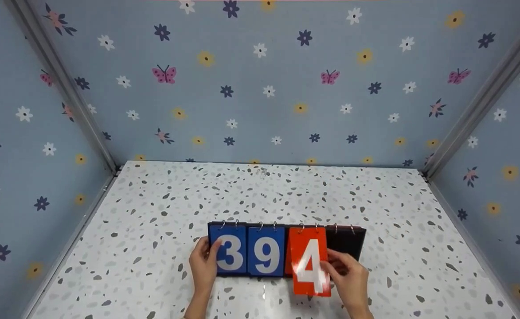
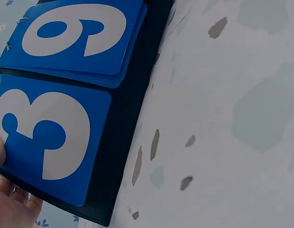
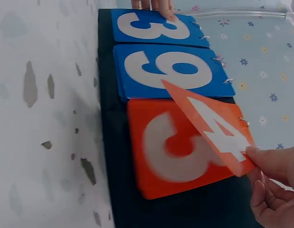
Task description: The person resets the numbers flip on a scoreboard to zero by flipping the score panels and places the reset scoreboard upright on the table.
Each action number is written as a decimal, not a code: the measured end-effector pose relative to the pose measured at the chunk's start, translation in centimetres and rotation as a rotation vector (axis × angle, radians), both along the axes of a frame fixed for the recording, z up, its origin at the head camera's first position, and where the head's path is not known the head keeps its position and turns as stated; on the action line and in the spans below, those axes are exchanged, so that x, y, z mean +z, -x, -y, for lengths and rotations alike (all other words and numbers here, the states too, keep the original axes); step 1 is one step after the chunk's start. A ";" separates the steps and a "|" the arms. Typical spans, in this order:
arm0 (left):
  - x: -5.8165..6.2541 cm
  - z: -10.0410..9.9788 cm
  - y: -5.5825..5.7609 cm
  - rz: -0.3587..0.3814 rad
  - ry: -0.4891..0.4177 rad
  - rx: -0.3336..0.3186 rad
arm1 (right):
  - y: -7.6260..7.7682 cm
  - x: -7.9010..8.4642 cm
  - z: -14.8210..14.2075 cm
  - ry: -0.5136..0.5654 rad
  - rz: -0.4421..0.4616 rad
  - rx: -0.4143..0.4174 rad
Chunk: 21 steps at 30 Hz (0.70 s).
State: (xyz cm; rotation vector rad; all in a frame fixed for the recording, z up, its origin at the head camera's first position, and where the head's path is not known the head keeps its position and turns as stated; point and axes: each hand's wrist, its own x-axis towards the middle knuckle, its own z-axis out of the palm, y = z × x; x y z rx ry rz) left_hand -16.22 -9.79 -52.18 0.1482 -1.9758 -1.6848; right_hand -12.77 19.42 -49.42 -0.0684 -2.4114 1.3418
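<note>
A black flip scoreboard [image 1: 347, 241] leans back near the front of the table, its number cards hung on metal rings. My left hand [image 1: 203, 268] grips its left end, thumb over the edge of the blue 3 card [image 1: 232, 253] and fingers behind the board. Beside that card hangs a blue 9 card [image 1: 266, 253]. With thumb and fingers my right hand [image 1: 350, 277] pinches the right edge of a red 4 card [image 1: 310, 270], which is tilted forward off its stack. Under it, a red 3 card [image 3: 151, 178] shows in the right wrist view.
The white speckled table [image 1: 260, 195] stretches behind and to both sides of the board. Flower-patterned blue panels [image 1: 260, 71] close off the back and both sides, with grey metal posts [image 1: 64, 88] at the corners.
</note>
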 end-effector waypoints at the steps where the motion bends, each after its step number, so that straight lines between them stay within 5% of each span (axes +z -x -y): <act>1: 0.3 -0.1 -0.1 0.002 0.002 0.001 | -0.1 0.2 0.0 0.017 0.002 0.014; 10: -2.8 0.5 1.1 -0.043 0.009 0.011 | -0.2 1.6 -0.8 0.250 -0.029 0.206; 17: -2.9 0.5 1.1 -0.040 -0.003 0.019 | 0.2 2.5 -1.6 0.332 -0.052 0.417; 21: -2.9 0.5 1.2 -0.046 0.000 0.012 | 0.8 3.0 -1.7 0.318 -0.087 0.410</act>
